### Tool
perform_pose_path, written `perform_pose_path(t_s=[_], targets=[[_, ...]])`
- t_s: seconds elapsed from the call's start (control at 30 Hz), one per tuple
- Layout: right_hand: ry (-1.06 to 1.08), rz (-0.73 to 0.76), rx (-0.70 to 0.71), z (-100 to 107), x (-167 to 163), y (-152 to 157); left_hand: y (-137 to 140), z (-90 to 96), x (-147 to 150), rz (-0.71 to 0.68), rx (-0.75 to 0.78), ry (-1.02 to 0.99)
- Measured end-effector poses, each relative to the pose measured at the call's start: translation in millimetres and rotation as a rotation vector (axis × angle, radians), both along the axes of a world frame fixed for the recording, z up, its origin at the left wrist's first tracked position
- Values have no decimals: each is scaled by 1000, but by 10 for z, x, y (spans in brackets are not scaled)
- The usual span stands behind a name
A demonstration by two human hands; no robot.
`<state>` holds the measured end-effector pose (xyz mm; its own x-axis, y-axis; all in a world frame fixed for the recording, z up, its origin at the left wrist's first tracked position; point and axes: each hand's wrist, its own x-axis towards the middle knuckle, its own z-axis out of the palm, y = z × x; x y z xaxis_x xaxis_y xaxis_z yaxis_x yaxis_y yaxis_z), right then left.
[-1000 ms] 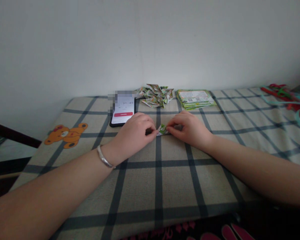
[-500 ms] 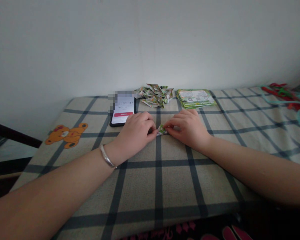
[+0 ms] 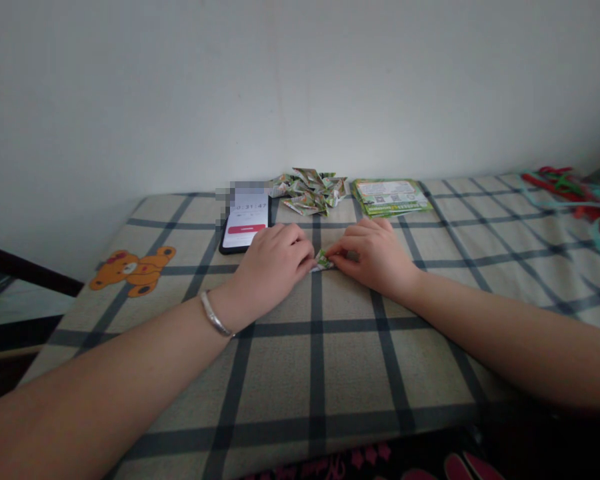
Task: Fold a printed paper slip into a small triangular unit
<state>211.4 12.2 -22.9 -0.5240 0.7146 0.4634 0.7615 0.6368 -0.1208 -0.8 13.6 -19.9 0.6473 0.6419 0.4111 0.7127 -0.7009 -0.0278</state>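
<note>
Between my two hands, on the checked cloth, lies a small folded piece of printed green and white paper (image 3: 323, 260). My left hand (image 3: 280, 257) grips its left end with thumb and fingers pressed together; a silver bangle circles that wrist. The right end is pinched by the fingertips of my right hand (image 3: 373, 252). Parts of the paper are hidden behind the fingers. Behind my hands sits a pile of several folded paper pieces (image 3: 310, 190), pointed and printed alike. A stack of flat green leaflets (image 3: 393, 197) lies to the right of that pile.
A phone (image 3: 245, 223) showing a timer lies just behind my left hand. The checked tablecloth (image 3: 275, 380) bears an orange bear figure (image 3: 135, 270) at the left. Red, green and teal ribbons (image 3: 575, 193) lie at the far right. A pale wall (image 3: 300, 87) stands behind the table.
The fingers of my left hand have closed in slightly, the thumb now tucked nearer the paper. My right hand stays almost in place; the pile, leaflets and phone have not moved.
</note>
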Motion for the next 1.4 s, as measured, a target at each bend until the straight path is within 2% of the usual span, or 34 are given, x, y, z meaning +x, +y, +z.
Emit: perform_pose_path(t_s=[0.07,0.17,0.3,0.4,0.6,0.77,0.87,0.93,1.2,1.4], targets=[[20,10,-19,-15,4,25,-7,15,6,-10,-17,-9],[37,20,-32,-30,12,56,-1,29,9,-113,-29,-25],[39,29,-48,-33,26,71,14,28,-9,-292,42,42],[43,34,-72,-29,43,76,12,33,-23,-343,87,101],[28,143,-76,8,150,84,-2,57,-23,-325,38,90],[-72,326,83,68,255,41,1,77,-13,-344,31,75],[-176,335,190,102,269,-6,0,94,-6,-337,23,98],[-214,330,213,116,268,-25,-1,100,-3,-333,18,104],[-188,366,88,95,264,6,14,88,-7,-340,23,94],[-147,407,19,117,284,29,37,75,-28,-367,39,179]])
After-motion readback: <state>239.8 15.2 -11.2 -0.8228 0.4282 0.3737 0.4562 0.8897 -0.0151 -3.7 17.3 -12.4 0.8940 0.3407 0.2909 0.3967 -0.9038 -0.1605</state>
